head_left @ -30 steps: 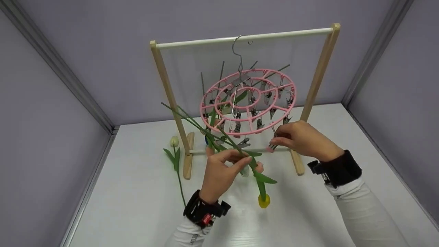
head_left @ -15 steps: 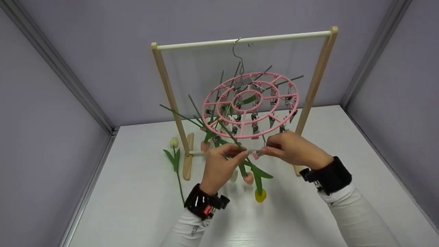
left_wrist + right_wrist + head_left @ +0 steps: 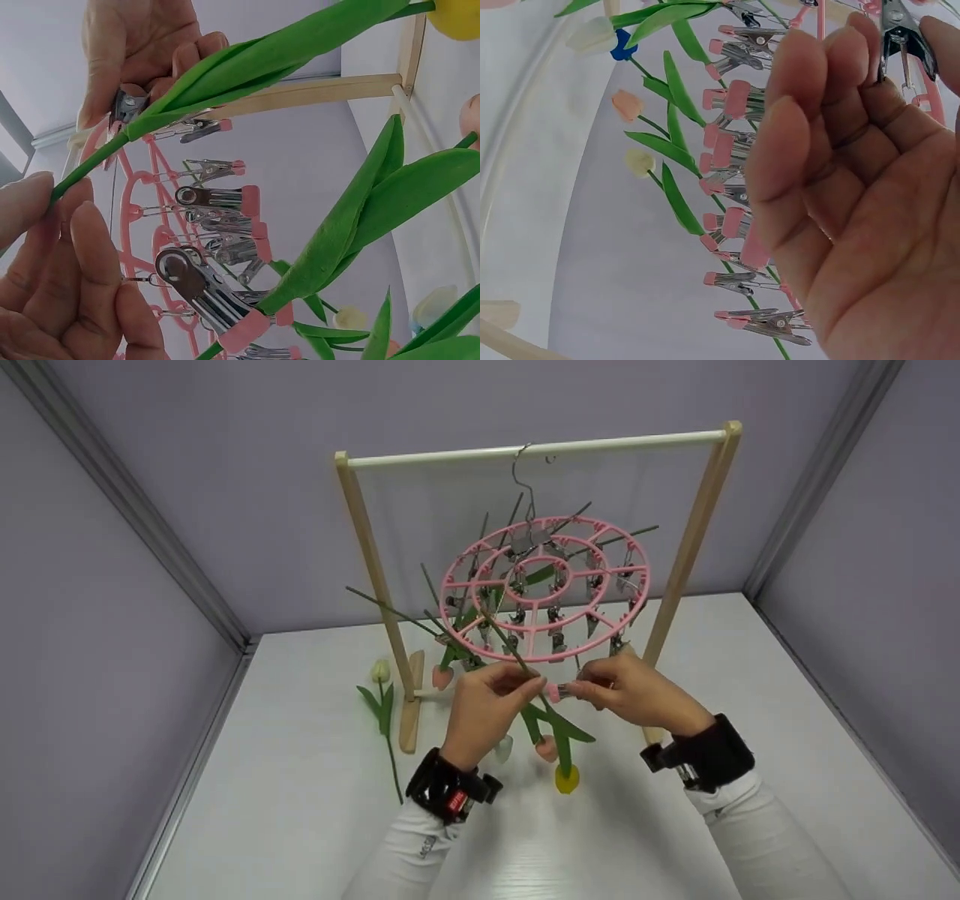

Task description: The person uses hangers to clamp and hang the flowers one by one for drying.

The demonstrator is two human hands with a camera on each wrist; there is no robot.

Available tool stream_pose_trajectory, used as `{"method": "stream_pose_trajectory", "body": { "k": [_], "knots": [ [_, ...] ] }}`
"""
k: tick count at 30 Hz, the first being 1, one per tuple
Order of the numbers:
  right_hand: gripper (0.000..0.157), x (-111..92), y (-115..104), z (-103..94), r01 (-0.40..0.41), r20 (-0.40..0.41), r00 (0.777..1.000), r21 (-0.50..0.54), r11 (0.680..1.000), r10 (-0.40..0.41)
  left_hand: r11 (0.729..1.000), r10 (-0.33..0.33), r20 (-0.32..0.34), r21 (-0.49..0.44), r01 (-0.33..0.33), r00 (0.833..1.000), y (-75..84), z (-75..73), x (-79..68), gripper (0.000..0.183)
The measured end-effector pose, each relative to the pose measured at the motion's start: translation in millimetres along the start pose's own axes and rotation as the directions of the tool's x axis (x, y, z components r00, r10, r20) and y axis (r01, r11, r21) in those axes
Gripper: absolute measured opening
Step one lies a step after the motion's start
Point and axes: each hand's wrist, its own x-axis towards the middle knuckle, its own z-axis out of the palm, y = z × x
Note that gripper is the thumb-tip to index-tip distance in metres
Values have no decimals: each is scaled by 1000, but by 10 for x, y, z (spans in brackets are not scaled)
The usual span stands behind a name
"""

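My left hand (image 3: 487,709) pinches the green stem of a yellow tulip (image 3: 567,779) between thumb and fingers. The flower points down and the stem end slants up past the pink round clip hanger (image 3: 551,658). Just to the right, my right hand (image 3: 637,694) pinches a metal clip (image 3: 900,30) by its handles, its pink tips near the stem. Whether the clip's tips touch the stem is hard to tell. Further tulips hang flower-down from the hanger's clips, among them a pink tulip (image 3: 547,748), a white tulip (image 3: 503,748) and a blue tulip (image 3: 625,45).
The hanger hooks onto the white bar (image 3: 450,455) of a rack with wooden posts (image 3: 365,532). A loose white tulip (image 3: 380,670) lies on the white table (image 3: 285,780), left of the rack. Several other clips (image 3: 210,292) dangle round the hanger. Panels enclose the table.
My right hand has drawn the clip left and down toward the tulip stem, and the hanger has turned with it. The left hand stays almost in place, still pinching the stem.
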Motion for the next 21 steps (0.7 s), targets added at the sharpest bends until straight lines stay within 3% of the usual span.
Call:
{"method": "stream_pose_trajectory", "body": {
  "k": [6,11,16,21],
  "knots": [
    [16,-16,-38,37,81,-150,983,-137,987,-102,1000,-20,-15,9,21,1000,37,15,38,12],
    [13,1,-89,96,165,-283,922,-331,929,-265,999,-17,-26,37,18,1000,69,29,69,11],
    [12,6,-99,162,220,-346,857,-422,879,-381,999,-4,-36,35,5,999,66,37,80,11],
    [13,12,-119,180,236,-360,832,-459,857,-422,1000,-13,-64,18,14,998,73,33,82,12]
  ]
}}
